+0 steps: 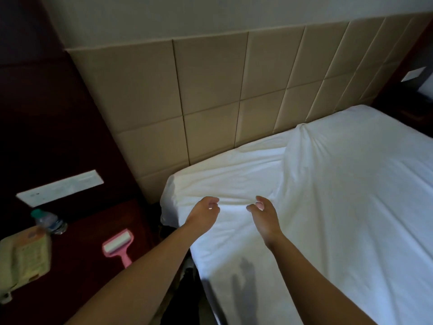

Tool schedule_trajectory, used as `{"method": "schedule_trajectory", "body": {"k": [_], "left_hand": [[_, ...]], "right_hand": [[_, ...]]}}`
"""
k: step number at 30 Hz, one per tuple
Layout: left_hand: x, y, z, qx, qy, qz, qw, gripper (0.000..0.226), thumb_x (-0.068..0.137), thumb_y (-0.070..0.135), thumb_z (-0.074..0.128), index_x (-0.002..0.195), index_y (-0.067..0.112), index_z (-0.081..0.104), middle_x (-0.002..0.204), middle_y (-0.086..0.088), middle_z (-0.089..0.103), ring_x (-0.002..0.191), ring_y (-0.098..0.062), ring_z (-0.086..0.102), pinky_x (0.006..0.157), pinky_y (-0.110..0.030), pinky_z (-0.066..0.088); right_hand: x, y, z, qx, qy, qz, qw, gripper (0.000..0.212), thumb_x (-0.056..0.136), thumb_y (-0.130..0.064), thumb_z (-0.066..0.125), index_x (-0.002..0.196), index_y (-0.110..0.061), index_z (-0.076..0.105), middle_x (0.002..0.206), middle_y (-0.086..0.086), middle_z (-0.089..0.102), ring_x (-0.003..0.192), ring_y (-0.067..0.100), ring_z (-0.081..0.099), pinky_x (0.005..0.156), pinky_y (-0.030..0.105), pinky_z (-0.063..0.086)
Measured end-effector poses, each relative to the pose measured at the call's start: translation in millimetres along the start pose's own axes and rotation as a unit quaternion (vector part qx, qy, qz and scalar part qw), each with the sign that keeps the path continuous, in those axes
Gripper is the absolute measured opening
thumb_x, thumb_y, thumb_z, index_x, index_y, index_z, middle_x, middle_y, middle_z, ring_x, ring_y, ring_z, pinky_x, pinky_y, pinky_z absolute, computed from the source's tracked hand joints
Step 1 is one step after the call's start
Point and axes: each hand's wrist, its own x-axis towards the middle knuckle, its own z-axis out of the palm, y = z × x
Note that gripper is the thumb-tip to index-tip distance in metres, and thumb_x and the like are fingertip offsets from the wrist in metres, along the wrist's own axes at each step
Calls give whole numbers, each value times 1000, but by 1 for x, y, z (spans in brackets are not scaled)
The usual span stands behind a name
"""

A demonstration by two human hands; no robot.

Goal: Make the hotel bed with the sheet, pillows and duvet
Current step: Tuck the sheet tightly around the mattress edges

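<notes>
Fingers loosely curled on the left hand, and the same on the right hand: nothing pinched and nothing gripped. Both hands hang side by side, apparently just clear of the cloth, and a hand's shadow falls on the sheet well back from the headboard.

Under them lies the white sheet, draped over the bed at the corner nearest the headboard. It looks loose there, rumpled along the headboard edge, with one raised fold running out from the headboard's foot. No pillows or duvet are in view.

So this reads as the sheet stage, early in the job. The next move probably calls for a pinch on that slack edge by the headboard, a pull to draw out the fold, then a tuck at the corner.

Left of the headboard, a dark bedside surface carries a pink lint roller, a water bottle and a telephone.
</notes>
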Motion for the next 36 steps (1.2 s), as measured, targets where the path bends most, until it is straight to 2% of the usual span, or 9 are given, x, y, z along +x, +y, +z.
{"method": "schedule_trajectory", "body": {"k": [3,12,16,18,23,27,29,32,36], "left_hand": [[79,7,-14,-3,-27,-1,1000,28,95,20,48,122,23,57,121,4,57,99,-9,54,72,-17,42],[303,38,-42,51,-138,-17,989,28,94,14,52,121,17,59,125,-3,59,112,-16,56,91,-25,43],[369,45,-36,78,-176,-27,981,31,95,15,49,124,19,57,120,3,58,89,-4,57,70,-18,45],[397,43,-30,84,-187,-37,978,31,94,15,50,124,20,57,119,4,57,88,-4,57,64,-15,45],[463,24,-9,104,-215,-60,969,29,91,17,54,118,25,57,118,5,57,103,-14,59,92,-33,49],[514,13,19,87,-219,-58,970,24,88,18,60,109,30,56,116,3,58,97,-17,61,87,-38,51],[538,12,36,85,-225,-52,969,28,89,17,59,116,25,56,114,4,56,103,-15,59,87,-35,50],[569,15,62,64,-229,-51,970,29,87,16,60,114,26,55,119,2,55,91,-6,60,80,-28,49],[604,12,95,51,-244,-36,968,38,72,31,65,109,37,56,123,11,55,103,-7,59,99,-38,48]], "right_hand": [[60,-20,27,6,24,12,1000,51,92,-20,57,141,-20,43,139,3,47,111,13,46,96,29,38],[228,-74,91,12,112,105,988,53,91,-20,59,142,-17,43,139,6,48,119,19,50,94,30,41],[283,-80,97,15,133,145,980,54,92,-21,57,143,-18,42,139,3,47,119,17,50,92,28,38],[310,-77,99,11,138,164,977,54,92,-22,57,143,-19,41,139,2,47,118,17,50,93,29,39],[376,-56,107,2,127,198,972,55,92,-23,56,144,-19,39,142,4,45,124,21,50,100,34,42],[430,-38,107,-8,122,209,970,56,92,-24,56,145,-18,39,142,5,46,125,23,50,104,37,42],[458,-28,105,-9,124,212,969,55,92,-25,57,144,-18,39,140,6,48,121,24,52,104,38,43],[496,-15,102,-9,127,218,968,54,92,-23,57,143,-17,40,141,8,49,123,25,52,104,36,42],[543,-1,92,-12,144,224,964,54,92,-26,57,143,-15,41,141,7,48,127,25,49,106,38,41]]}}
